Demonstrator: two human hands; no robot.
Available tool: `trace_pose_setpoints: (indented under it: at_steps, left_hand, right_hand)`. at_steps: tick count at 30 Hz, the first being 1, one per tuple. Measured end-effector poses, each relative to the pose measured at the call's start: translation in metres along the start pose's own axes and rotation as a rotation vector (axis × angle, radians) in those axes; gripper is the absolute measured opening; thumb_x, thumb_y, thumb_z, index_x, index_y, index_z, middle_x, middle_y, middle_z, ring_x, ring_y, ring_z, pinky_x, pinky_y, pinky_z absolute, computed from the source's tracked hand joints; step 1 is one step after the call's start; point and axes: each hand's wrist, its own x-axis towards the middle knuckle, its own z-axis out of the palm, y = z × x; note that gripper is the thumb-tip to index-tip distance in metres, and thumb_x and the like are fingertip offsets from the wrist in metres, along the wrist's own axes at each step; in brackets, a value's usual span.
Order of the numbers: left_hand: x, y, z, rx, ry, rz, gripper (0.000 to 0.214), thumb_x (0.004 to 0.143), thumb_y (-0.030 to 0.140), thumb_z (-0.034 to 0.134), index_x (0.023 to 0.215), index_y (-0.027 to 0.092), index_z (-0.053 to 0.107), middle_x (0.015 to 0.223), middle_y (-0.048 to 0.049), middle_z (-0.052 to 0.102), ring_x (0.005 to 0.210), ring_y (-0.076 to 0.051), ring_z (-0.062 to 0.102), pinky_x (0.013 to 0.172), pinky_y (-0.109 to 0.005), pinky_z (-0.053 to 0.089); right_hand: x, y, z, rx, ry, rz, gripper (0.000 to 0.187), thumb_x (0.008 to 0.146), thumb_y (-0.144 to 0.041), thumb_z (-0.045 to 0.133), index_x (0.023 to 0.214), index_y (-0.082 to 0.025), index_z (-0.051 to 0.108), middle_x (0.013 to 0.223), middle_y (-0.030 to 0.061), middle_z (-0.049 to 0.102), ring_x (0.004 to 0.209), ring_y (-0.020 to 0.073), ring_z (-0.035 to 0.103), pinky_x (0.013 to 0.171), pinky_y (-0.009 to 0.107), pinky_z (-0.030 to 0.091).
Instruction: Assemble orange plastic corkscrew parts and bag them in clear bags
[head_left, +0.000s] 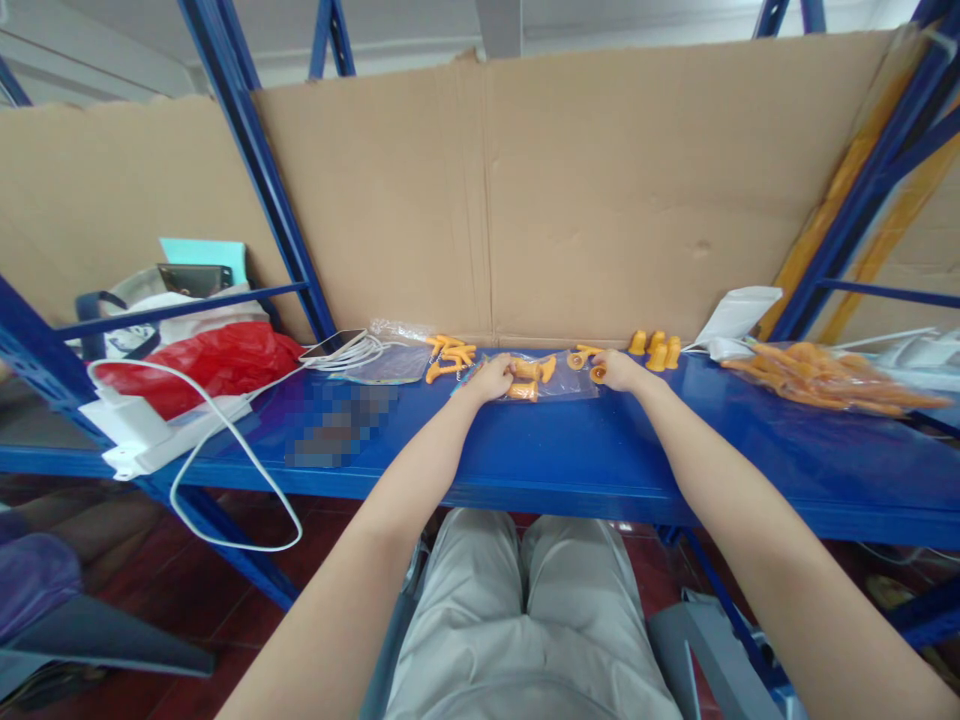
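Note:
My left hand (491,379) is closed at the left edge of a clear plastic bag (574,386) that lies flat on the blue shelf. Several orange-yellow plastic pieces, among them a cup-shaped one (523,391) and a T-shaped one (548,370), are in or on this bag; I cannot tell which. At the bag's right end, my right hand (619,371) has its fingers closed on a small yellow cup-shaped piece (598,374), its round opening facing me. Just beyond that lies another yellow piece with a round end (576,360).
Yellow T-shaped handles (450,354) lie in a pile at left, beside a flat clear bag (390,364). Several yellow cups (657,352) stand at back right. A full bag of orange pieces (821,377) is farther right. A white power strip (150,440) and cable sit left, before cardboard (600,200).

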Motion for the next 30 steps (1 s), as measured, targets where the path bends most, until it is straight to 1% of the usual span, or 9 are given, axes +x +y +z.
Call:
trace_pose_setpoints:
  at_steps: [4,8,10,14,16,19,22,26,30]
  left_hand:
    - [0.000,-0.002,0.002,0.026,0.009,0.004,0.030,0.081,0.007,0.042,0.098,0.018,0.065,0.114,-0.0079,0.069,0.111,-0.020,0.062,0.103,-0.034,0.045]
    - [0.002,-0.003,0.002,0.053,0.010,0.073,0.043,0.080,0.005,0.041,0.112,0.019,0.066,0.128,-0.0055,0.065,0.126,-0.019,0.054,0.114,-0.034,0.035]
    - [0.003,-0.004,0.002,0.065,-0.003,0.093,0.045,0.081,0.005,0.040,0.114,0.020,0.067,0.130,-0.0050,0.064,0.128,-0.018,0.053,0.116,-0.033,0.032]
    - [0.005,-0.005,0.002,0.062,0.008,0.086,0.039,0.082,0.008,0.043,0.110,0.016,0.069,0.130,-0.0085,0.064,0.130,-0.020,0.051,0.115,-0.032,0.033]
    - [0.004,-0.006,0.002,0.071,0.029,0.075,0.036,0.084,0.009,0.043,0.108,0.016,0.069,0.130,-0.0101,0.063,0.132,-0.021,0.050,0.115,-0.035,0.034]
    - [0.003,-0.005,0.001,0.118,0.060,0.041,0.030,0.087,0.013,0.043,0.105,0.016,0.066,0.129,-0.0116,0.063,0.133,-0.022,0.049,0.112,-0.037,0.037]
    - [0.002,-0.003,0.001,0.154,0.075,-0.028,0.026,0.091,0.017,0.043,0.109,0.014,0.061,0.127,-0.0147,0.063,0.126,-0.023,0.055,0.107,-0.036,0.041]
    - [0.002,-0.001,0.003,0.139,0.086,-0.072,0.026,0.092,0.019,0.043,0.113,0.014,0.057,0.127,-0.0160,0.062,0.122,-0.023,0.057,0.105,-0.035,0.042]
    - [0.004,-0.002,0.006,0.109,0.090,-0.060,0.026,0.092,0.019,0.043,0.114,0.015,0.057,0.129,-0.0151,0.062,0.123,-0.023,0.056,0.106,-0.035,0.040]
  right_hand:
    - [-0.001,0.009,-0.006,0.010,-0.019,0.027,0.042,0.072,-0.002,0.057,0.108,-0.014,0.074,0.119,0.0149,0.070,0.112,0.0301,0.064,0.098,0.033,0.048]
    - [-0.003,0.017,-0.004,-0.051,-0.089,-0.017,0.030,0.075,-0.008,0.060,0.099,-0.019,0.076,0.110,0.0140,0.073,0.106,0.0319,0.066,0.092,0.038,0.051]
    - [-0.004,0.019,-0.003,-0.104,-0.114,-0.002,0.026,0.078,-0.012,0.061,0.097,-0.021,0.076,0.108,0.0142,0.073,0.104,0.0327,0.067,0.090,0.042,0.051]
    - [-0.006,0.017,-0.012,-0.173,-0.045,0.119,0.025,0.078,-0.022,0.068,0.103,-0.022,0.075,0.112,0.0178,0.071,0.111,0.0385,0.063,0.095,0.057,0.044]
    - [-0.007,0.013,-0.020,-0.171,-0.003,0.138,0.030,0.078,-0.030,0.071,0.107,-0.020,0.074,0.112,0.0200,0.070,0.113,0.0403,0.061,0.096,0.061,0.040]
    - [-0.010,0.005,-0.032,-0.140,0.032,0.093,0.034,0.079,-0.035,0.072,0.110,-0.022,0.073,0.108,0.0180,0.072,0.112,0.0392,0.061,0.099,0.060,0.037]
    - [-0.013,-0.007,-0.038,-0.109,-0.003,0.053,0.026,0.075,-0.035,0.076,0.098,-0.023,0.076,0.102,0.0155,0.073,0.111,0.0397,0.061,0.102,0.061,0.032]
    - [-0.018,-0.025,-0.034,-0.026,-0.078,-0.002,0.011,0.066,-0.025,0.082,0.073,-0.022,0.074,0.087,0.0123,0.073,0.108,0.0396,0.062,0.100,0.060,0.031]
    - [-0.021,-0.038,-0.026,-0.018,-0.122,-0.078,0.005,0.067,-0.021,0.075,0.067,-0.022,0.071,0.071,0.0033,0.069,0.091,0.0308,0.067,0.095,0.053,0.037]
